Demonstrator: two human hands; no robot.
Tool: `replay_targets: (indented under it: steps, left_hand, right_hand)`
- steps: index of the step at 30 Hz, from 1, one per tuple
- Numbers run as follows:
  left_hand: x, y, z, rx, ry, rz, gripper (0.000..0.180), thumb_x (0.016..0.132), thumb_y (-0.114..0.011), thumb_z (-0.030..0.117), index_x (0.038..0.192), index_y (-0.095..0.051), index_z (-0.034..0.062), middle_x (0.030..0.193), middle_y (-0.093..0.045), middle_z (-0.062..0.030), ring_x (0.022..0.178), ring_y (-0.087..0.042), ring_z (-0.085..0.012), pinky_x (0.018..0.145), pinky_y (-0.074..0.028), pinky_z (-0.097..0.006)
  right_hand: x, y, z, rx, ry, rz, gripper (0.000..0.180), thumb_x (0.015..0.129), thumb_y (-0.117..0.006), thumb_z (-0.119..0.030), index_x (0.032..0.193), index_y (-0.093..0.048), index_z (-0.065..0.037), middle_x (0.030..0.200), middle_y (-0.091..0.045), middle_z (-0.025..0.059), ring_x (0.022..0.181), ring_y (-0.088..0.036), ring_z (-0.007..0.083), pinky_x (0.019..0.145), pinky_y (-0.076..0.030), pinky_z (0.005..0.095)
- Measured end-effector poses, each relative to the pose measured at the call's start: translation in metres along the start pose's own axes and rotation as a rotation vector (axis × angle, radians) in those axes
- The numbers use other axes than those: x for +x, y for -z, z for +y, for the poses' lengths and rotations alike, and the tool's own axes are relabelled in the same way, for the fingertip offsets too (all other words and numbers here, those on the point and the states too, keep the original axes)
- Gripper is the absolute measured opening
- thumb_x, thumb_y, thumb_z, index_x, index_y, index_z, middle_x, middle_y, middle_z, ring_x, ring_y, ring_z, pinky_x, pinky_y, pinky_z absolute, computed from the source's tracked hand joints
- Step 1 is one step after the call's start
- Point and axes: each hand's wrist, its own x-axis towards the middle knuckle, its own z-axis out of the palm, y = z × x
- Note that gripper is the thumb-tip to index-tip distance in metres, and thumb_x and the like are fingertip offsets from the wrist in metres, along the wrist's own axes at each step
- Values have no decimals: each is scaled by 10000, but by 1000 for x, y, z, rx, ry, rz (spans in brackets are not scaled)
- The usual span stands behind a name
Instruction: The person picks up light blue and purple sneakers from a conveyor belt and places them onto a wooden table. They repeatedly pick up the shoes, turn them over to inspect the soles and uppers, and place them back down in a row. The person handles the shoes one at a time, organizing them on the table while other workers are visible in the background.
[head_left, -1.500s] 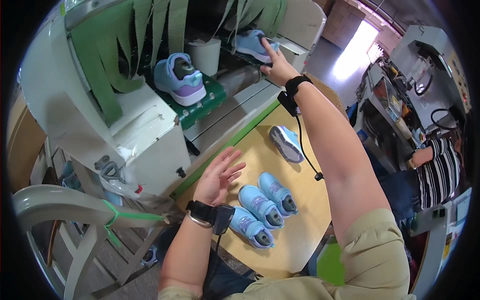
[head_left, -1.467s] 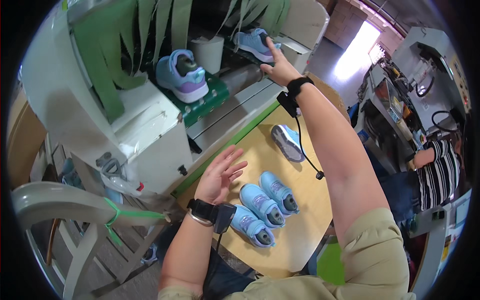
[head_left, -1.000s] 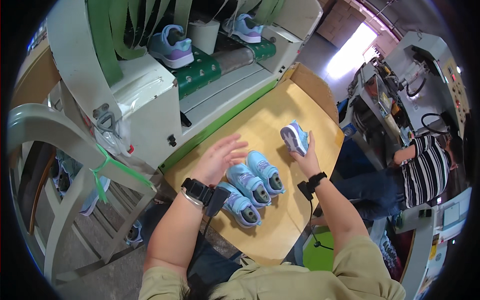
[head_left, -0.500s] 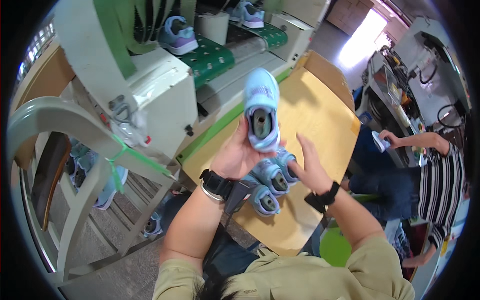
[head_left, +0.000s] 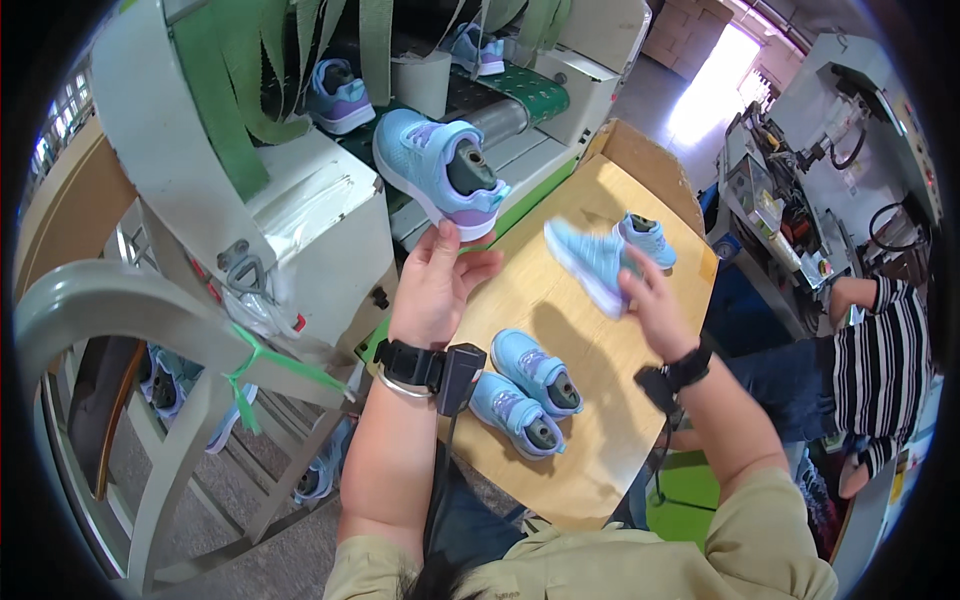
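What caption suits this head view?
Left hand lifts a blue sneaker; right hand grips another above the wooden table.

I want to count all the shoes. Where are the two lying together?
In the head view, the pair of light blue shoes lies side by side on the wooden table, just right of the left hand's wrist.

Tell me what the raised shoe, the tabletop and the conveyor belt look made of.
Raised shoe in the left hand: light blue knit or mesh fabric with lilac trim and a white sole, likely foam or rubber; matte, soft-looking. Tabletop: brown board, probably plywood or fibreboard, with a flat dull face and raw edges. Conveyor belt: dark green, textured, seemingly rubber or plastic.
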Motion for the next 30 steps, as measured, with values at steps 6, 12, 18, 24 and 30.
replay_targets:
  steps: [6, 12, 18, 24, 30]
  left_hand:
    - [2, -5, 6, -153, -154, -67, 388, 1027, -472, 277, 1334, -486, 40, 1305, -569, -168, 1215, -563, -254, 1039, -459, -415]
    - [3, 0, 4, -142, -191, -106, 467, 1048, -379, 219, 1473, -324, 33, 1503, -385, -140, 1382, -397, -256, 1151, -325, -436]
    - [-9, 10, 4, -198, -88, -161, 563, 1021, -404, 275, 1498, -266, 8, 1529, -342, -162, 1389, -383, -286, 1151, -299, -440]
    - [-5, 1, -6, -143, -26, -248, 561, 1015, -423, 283, 1492, -290, 18, 1483, -396, -187, 1331, -449, -308, 1120, -338, -431]
    - [-6, 1, -13, -77, 32, -247, 576, 1014, -421, 309, 1501, -281, 36, 1472, -414, -181, 1304, -475, -313, 1115, -341, -429]
  right_hand:
    - [124, -35, -128, -271, 667, 107, 511, 940, -616, -246, 1371, -443, -34, 1227, -567, 153, 1056, -576, 219, 911, -473, 329]
    - [248, -79, -116, -699, 541, 82, 662, 887, -639, -173, 1480, -354, -102, 1290, -520, 271, 1208, -522, 408, 1031, -414, 431]
    - [283, -12, -50, -547, 860, 387, 619, 905, -621, -297, 1440, -401, -77, 1360, -469, 288, 1265, -457, 426, 1075, -364, 437]
    - [233, 149, 159, -1130, -72, 394, 575, 961, -419, -559, 1382, -497, -175, 1314, -552, 222, 1243, -502, 398, 1101, -323, 473]
    - [141, 96, 92, -209, -109, -271, 497, 1002, -468, -446, 716, -608, -64, 976, -674, 51, 928, -550, 166, 905, -413, 320]
